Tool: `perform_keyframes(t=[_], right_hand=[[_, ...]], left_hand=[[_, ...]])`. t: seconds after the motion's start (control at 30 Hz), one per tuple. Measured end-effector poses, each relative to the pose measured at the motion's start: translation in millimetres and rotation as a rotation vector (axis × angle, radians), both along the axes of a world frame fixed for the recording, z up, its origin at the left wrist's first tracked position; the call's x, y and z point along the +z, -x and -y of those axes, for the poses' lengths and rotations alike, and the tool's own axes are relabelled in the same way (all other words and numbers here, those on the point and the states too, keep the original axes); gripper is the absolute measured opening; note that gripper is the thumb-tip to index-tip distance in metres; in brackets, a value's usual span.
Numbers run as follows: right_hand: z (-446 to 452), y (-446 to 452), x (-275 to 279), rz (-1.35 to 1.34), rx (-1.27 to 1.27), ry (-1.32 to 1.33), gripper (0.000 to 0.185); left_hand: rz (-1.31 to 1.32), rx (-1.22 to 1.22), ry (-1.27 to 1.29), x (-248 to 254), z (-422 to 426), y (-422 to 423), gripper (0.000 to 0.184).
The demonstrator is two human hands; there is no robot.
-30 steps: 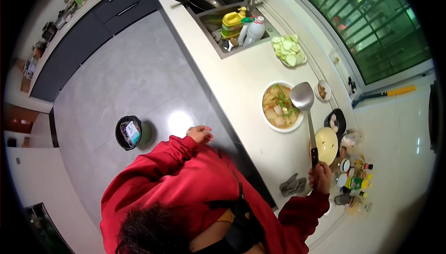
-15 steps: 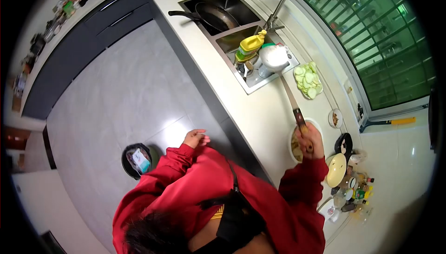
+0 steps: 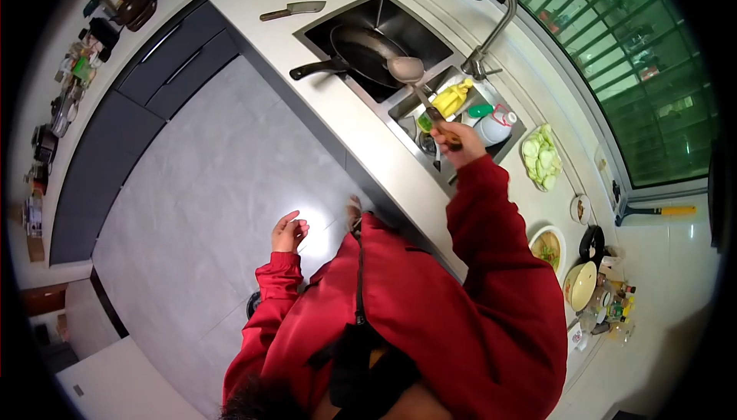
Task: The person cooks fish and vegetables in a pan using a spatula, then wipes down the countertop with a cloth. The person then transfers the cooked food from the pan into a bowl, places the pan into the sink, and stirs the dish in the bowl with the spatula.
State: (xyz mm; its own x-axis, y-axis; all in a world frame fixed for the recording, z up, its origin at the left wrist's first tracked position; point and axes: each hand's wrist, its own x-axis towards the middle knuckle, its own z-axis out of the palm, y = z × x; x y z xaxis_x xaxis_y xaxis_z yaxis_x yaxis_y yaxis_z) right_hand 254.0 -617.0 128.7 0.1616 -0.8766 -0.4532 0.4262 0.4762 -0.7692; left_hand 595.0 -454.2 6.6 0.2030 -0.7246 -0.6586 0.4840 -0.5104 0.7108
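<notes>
My right hand [image 3: 458,143] is wrapped round the dark handle of a metal spatula [image 3: 407,71]. The spatula's head is over the right edge of a dark frying pan [image 3: 361,53], which rests in the far basin of the sink [image 3: 381,7]; whether they touch I cannot tell. Below my right hand, the near basin holds a yellow bottle [image 3: 451,97] and a white bottle with a red handle [image 3: 495,125]. My left hand [image 3: 289,233] hangs over the floor, fingers apart, holding nothing.
A curved faucet [image 3: 513,5] rises behind the sink. A knife [image 3: 293,11] lies left of it. To the right stand a plate of green slices [image 3: 542,157], a soup bowl [image 3: 547,251], a small bowl [image 3: 581,208], a yellow bowl [image 3: 580,286] and several bottles [image 3: 614,306].
My right hand has carried the spatula from above the soup bowl to the sink and pan. My left hand has moved left, and the view has shifted toward the sink.
</notes>
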Motion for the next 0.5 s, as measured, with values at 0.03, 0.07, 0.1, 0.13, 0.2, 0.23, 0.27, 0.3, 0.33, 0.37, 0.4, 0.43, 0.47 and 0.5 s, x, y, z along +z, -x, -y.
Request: perform_keyframes(t=[0.03,0.07,0.1,0.13,0.2,0.23,0.27,0.3,0.33,0.37,0.4,0.43,0.47,0.5], right_hand=[[19,-9,-9,0.043,-0.002,-0.007,0.015],[38,-17,-19,0.09,-0.001,-0.013,0.014],[60,-22,-32,0.11,-0.014,-0.075,0.012],[80,-29,-45,0.148,-0.063,-0.111,0.011],[119,-40,-70,0.168,-0.1,-0.172,0.015],[138,-44,-83,0.171,-0.129,-0.235,0.014],[155,-47,-98,0.206,-0.165,-0.288,0.014],[166,-52,-105,0.206,-0.191,-0.324,0.014],[177,-58,-111,0.203,-0.216,-0.356,0.014],[186,-63,-118,0.217,-0.229,-0.362,0.016],[197,-64,-134,0.191,-0.157,-0.363,0.017],[204,-66,-151,0.17,-0.129,-0.367,0.017],[208,-71,-158,0.142,-0.104,-0.375,0.018],[211,-66,-160,0.135,-0.117,-0.388,0.018]], left_hand=[[0.001,-0.001,-0.002,0,13,-3,0.025],[-0.01,-0.008,0.028,1,27,-6,0.025],[-0.014,-0.013,0.063,4,43,-11,0.025],[0.006,-0.016,0.069,11,62,-17,0.025],[0.008,-0.009,0.059,27,103,-23,0.025],[0.04,-0.021,0.041,32,126,-27,0.024],[0.06,-0.029,0.034,38,148,-30,0.024],[0.058,-0.039,0.042,43,173,-30,0.026],[0.053,-0.046,0.053,49,198,-30,0.027],[0.076,-0.091,0.063,57,223,-28,0.036],[0.085,-0.099,0.054,59,246,-28,0.036],[0.063,-0.146,0.039,58,267,-27,0.045],[0.033,-0.192,0.02,55,286,-24,0.055],[0.023,-0.203,0.006,53,293,-22,0.055]])
